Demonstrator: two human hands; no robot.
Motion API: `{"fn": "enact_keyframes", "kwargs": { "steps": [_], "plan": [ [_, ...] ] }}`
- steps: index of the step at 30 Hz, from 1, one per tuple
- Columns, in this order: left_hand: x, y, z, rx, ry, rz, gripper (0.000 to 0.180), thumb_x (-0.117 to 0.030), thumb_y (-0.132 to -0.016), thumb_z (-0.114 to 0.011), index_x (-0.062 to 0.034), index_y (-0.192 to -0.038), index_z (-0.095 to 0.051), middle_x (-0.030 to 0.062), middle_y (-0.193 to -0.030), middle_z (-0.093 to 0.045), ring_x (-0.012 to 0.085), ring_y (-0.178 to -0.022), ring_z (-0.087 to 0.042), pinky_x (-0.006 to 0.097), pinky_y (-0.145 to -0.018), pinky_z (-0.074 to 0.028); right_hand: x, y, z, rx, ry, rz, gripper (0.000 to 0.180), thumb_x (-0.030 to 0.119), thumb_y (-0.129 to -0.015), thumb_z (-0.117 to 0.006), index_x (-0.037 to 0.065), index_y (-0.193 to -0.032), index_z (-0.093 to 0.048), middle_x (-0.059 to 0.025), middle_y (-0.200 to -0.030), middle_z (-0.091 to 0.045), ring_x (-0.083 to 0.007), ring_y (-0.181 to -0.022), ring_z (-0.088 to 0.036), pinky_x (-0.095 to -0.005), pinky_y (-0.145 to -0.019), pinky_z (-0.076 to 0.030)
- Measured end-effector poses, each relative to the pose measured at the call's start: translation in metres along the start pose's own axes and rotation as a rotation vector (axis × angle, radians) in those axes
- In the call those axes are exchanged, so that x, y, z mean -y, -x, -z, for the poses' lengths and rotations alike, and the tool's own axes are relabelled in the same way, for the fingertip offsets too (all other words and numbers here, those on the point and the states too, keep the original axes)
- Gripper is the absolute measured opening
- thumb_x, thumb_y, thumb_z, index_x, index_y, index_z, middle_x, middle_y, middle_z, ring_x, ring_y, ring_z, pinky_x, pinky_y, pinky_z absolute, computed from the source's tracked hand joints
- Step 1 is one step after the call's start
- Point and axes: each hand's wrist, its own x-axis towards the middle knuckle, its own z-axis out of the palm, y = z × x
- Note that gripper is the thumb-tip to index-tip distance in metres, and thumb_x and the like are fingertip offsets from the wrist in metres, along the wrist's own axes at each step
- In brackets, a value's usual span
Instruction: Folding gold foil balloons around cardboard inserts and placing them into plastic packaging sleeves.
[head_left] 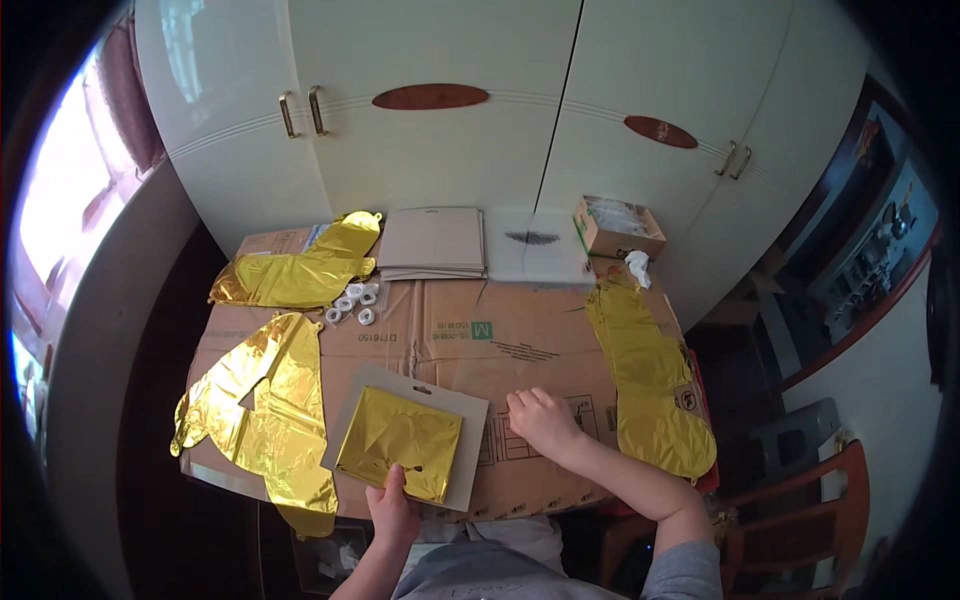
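My left hand (393, 507) grips the near edge of a grey backing card (472, 440) with a hang hole. Its thumb presses on a folded gold foil balloon (400, 440) lying on the card. To the right of the card, my right hand (543, 422) hovers over or rests on the cardboard, fingers curled in; what they hold, if anything, is hidden. A flat gold foil balloon (290, 420) with a triangular opening spreads out at the left. Another gold foil balloon (290, 280) lies behind it, and a long one (645, 380) lies along the right side.
The table is covered by printed cardboard (450, 330). At the back are a stack of grey cards (432, 240), several small white rolls (357, 298), a small box (620, 235) and a crumpled tissue (638, 268). Cabinets (430, 160) rise behind; a wooden chair (795, 510) stands at right.
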Motion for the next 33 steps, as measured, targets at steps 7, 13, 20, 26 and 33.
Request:
{"fn": "enact_keyframes", "kwargs": {
  "steps": [7,13,20,26,33],
  "plan": [
    [-0.004,0.004,0.003,-0.01,-0.015,0.008,0.025,-0.011,-0.1,-0.051,-0.0001,-0.123,-0.048,0.0096,-0.116,-0.06,0.0195,-0.104,-0.063,0.035,-0.087,-0.054,0.003,0.0,0.004,0.059,0.008,-0.014,0.005,0.009,-0.075,-0.06,0.01,-0.075,-0.055,-0.0021,-0.073,-0.056,-0.0173,-0.074,-0.061,-0.0285,-0.058,-0.055],
    [0.004,0.003,0.005,0.007,-0.022,-0.002,0.027,-0.011,-0.1,-0.052,0.0009,-0.123,-0.05,0.01,-0.117,-0.061,0.02,-0.103,-0.063,0.034,-0.086,-0.054,-0.007,-0.008,-0.003,0.012,-0.249,-0.115,0.003,0.007,-0.079,-0.06,0.008,-0.076,-0.059,-0.0072,-0.075,-0.06,-0.0249,-0.075,-0.064,-0.0363,-0.065,-0.056],
    [0.022,0.01,-0.003,0.065,-0.087,0.102,0.03,-0.011,-0.099,-0.051,-0.0007,-0.127,-0.047,0.01,-0.118,-0.061,0.0237,-0.102,-0.065,0.038,-0.085,-0.055,0.007,-0.03,0.009,0.087,-0.633,-0.325,0.006,0.007,-0.082,-0.063,0.005,-0.087,-0.065,-0.0126,-0.081,-0.064,-0.0307,-0.073,-0.066,-0.0391,-0.066,-0.054],
    [0.017,0.017,-0.009,0.111,-0.066,0.242,0.032,-0.009,-0.099,-0.05,0.0015,-0.13,-0.046,0.0123,-0.123,-0.059,0.0243,-0.11,-0.062,0.039,-0.092,-0.053,0.018,-0.038,0.002,-0.004,-0.668,-0.338,0.004,0.011,-0.081,-0.063,0.008,-0.081,-0.06,-0.0092,-0.079,-0.063,-0.0313,-0.071,-0.065,-0.0425,-0.063,-0.054],
    [0.012,0.016,-0.012,0.088,-0.009,0.352,0.032,-0.01,-0.1,-0.048,-0.0003,-0.13,-0.045,0.0123,-0.123,-0.059,0.0257,-0.107,-0.063,0.041,-0.086,-0.057,0.029,-0.045,-0.007,0.084,-0.404,-0.2,0.01,0.012,-0.081,-0.065,0.007,-0.079,-0.056,-0.0108,-0.079,-0.061,-0.0314,-0.074,-0.066,-0.0406,-0.063,-0.056]
  ]
}}
